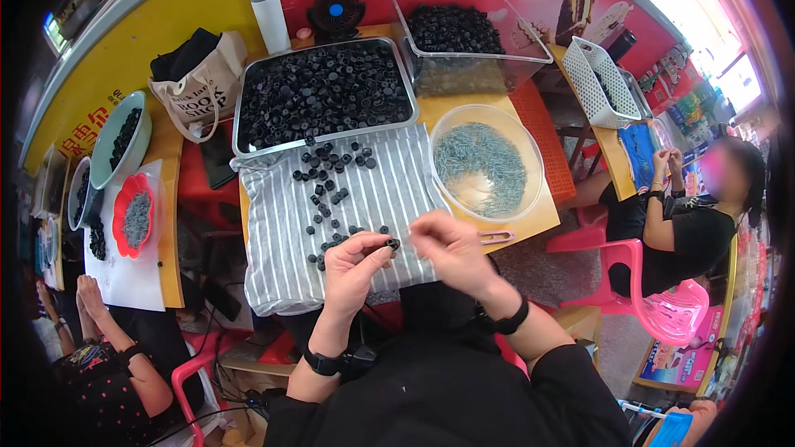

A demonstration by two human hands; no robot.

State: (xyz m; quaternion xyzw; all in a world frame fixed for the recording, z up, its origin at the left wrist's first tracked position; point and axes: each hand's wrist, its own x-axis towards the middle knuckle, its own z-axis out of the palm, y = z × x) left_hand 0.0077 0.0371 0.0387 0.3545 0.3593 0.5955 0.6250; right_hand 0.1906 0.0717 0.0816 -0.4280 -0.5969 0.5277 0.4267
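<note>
My left hand (358, 269) pinches a small round black plastic cap (392, 243) between thumb and fingertips, above a grey-and-white striped cloth (269, 232). To its right hovers my right hand (460, 257), fingers bent toward the thumb. Motion blurs its fingertips, so whether they hold anything cannot be made out. Loose black caps (319, 190) lie scattered over the cloth. Behind them stands a rectangular tray (240, 142) heaped with similar black pieces. A round clear bowl (540, 186) at the right holds many thin, greyish-blue metal screws or pins (480, 153).
A pink flat tool (497, 237) lies by the bowl. Behind are a clear bin (464, 66) of black parts, a small fan (336, 12), a white bottle (267, 12) and a cloth bag (195, 99). People sit at both sides; a pink chair (633, 273) stands right.
</note>
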